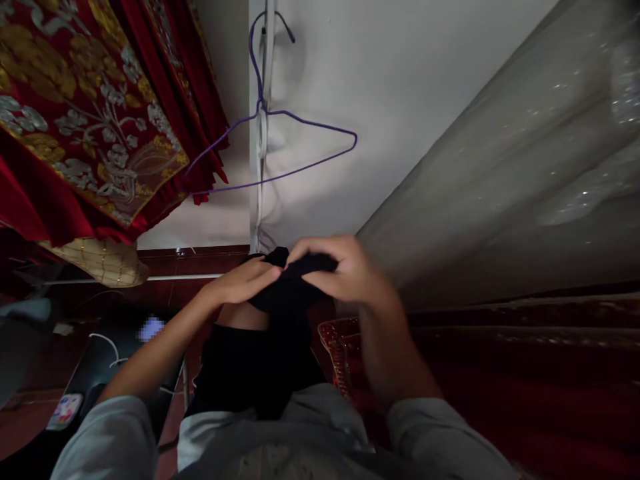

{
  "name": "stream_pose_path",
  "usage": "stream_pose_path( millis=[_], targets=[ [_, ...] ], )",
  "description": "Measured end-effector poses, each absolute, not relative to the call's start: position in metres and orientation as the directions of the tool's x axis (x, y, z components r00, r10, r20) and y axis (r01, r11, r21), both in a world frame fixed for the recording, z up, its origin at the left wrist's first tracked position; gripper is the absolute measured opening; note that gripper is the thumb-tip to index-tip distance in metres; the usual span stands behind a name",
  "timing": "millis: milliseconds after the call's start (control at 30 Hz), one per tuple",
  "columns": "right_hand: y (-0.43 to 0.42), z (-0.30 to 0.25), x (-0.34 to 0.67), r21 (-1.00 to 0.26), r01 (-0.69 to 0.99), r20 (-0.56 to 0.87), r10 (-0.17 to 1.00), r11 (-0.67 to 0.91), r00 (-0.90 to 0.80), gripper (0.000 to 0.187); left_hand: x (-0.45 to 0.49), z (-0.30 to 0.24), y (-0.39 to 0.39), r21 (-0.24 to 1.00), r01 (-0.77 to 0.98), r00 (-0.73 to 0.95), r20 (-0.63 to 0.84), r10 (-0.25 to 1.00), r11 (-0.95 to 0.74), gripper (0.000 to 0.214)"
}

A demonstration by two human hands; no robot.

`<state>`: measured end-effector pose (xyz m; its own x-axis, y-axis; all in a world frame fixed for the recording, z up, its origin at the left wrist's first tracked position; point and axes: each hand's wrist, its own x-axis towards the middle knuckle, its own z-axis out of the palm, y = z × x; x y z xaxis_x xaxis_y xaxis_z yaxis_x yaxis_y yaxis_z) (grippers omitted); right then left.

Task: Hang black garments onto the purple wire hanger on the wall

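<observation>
1. Two bare hands meet above the lap on one bunched piece of dark cloth (293,293). The right hand (345,267) grips it, thumb on the near side and fingers curled over the far side.
2. The left hand (245,280) lies against the left part of the cloth, thumb laid across it; whether its fingers have closed underneath cannot be told.
3. For good control, the right pinch should probably stay firm while the left does the finer work, finding an edge and flattening folds, since a loose bunch hides its own layers.
4. Below the hands the cloth hangs toward the black clothing (235,367) on the lap, and the two dark fabrics are hard to tell apart. Feeling for the loose layer by touch seems safer than trusting the eye in this dim light.
5. Beyond the hands, a purple wire hanger (285,112) hangs by a white pole; lifting the cloth high could knock it.
6. Red fabric with a beaded edge (340,353) lies just beside the right forearm, so a tucked elbow would help avoid snags.
7. Farther out, embroidered red drapery (95,113) hangs at left and clear plastic sheeting (500,187) at right; keeping movements compact suits this space.
</observation>
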<state>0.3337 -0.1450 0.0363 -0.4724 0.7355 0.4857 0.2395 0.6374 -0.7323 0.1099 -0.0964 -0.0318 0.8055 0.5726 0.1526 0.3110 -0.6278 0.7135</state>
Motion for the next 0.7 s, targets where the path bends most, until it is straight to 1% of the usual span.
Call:
stream_pose_path(
  millis=[33,100,167,200,233,267,300,333,400,433,500,533,600,667,700],
  targets=[
    [-0.140,0.045,0.340,-0.697,0.301,0.498,0.742,0.650,-0.449,0.017,0.105,-0.029,-0.098,0.629,0.385,0.807,0.124,0.577,-0.675,0.074],
    [-0.126,0.057,0.348,-0.618,0.401,0.563,0.737,0.676,-0.375,0.020,0.093,-0.018,-0.101,0.426,0.541,0.775,0.084,0.627,-0.725,0.065],
    [-0.105,0.062,0.353,-0.550,0.446,0.630,0.701,0.706,-0.334,0.025,0.077,-0.005,-0.102,0.234,0.682,0.703,0.051,0.709,-0.693,0.053],
    [-0.092,0.061,0.354,-0.524,0.451,0.653,0.681,0.722,-0.332,0.027,0.068,0.000,-0.102,0.162,0.733,0.665,0.036,0.746,-0.661,0.046],
    [-0.077,0.058,0.354,-0.510,0.455,0.663,0.670,0.731,-0.334,0.028,0.060,0.004,-0.102,0.123,0.770,0.629,0.027,0.777,-0.627,0.038],
    [-0.062,0.054,0.354,-0.505,0.463,0.665,0.670,0.728,-0.329,0.029,0.052,0.006,-0.101,0.124,0.792,0.600,0.027,0.799,-0.598,0.030],
    [-0.045,0.048,0.354,-0.508,0.476,0.665,0.679,0.717,-0.312,0.030,0.045,0.007,-0.101,0.166,0.799,0.581,0.038,0.813,-0.578,0.022],
    [-0.029,0.041,0.353,-0.519,0.493,0.664,0.693,0.698,-0.281,0.031,0.037,0.006,-0.101,0.235,0.793,0.565,0.062,0.823,-0.562,0.019],
    [0.004,0.026,0.352,-0.559,0.520,0.667,0.723,0.646,-0.181,0.032,0.024,0.002,-0.101,0.378,0.764,0.508,0.149,0.849,-0.523,0.027],
    [0.018,0.018,0.351,-0.585,0.521,0.667,0.734,0.622,-0.127,0.032,0.018,-0.001,-0.100,0.429,0.752,0.468,0.187,0.864,-0.500,0.031],
    [0.042,0.003,0.350,-0.641,0.514,0.634,0.770,0.570,-0.064,0.032,0.006,-0.007,-0.098,0.513,0.735,0.402,0.195,0.895,-0.442,0.032],
    [0.050,-0.004,0.350,-0.664,0.516,0.598,0.799,0.541,-0.069,0.032,0.001,-0.010,-0.097,0.571,0.713,0.387,0.163,0.907,-0.407,0.030],
    [0.057,-0.013,0.351,-0.685,0.540,0.514,0.850,0.489,-0.118,0.033,-0.004,-0.017,-0.095,0.709,0.632,0.404,0.045,0.914,-0.314,0.031],
    [0.054,-0.016,0.354,-0.677,0.572,0.466,0.871,0.463,-0.154,0.036,-0.004,-0.027,-0.093,0.808,0.554,0.461,-0.097,0.882,-0.201,0.046],
    [0.050,-0.016,0.356,-0.668,0.585,0.464,0.872,0.461,-0.157,0.037,-0.002,-0.033,-0.093,0.824,0.540,0.501,-0.151,0.852,-0.171,0.053]
  ],
)
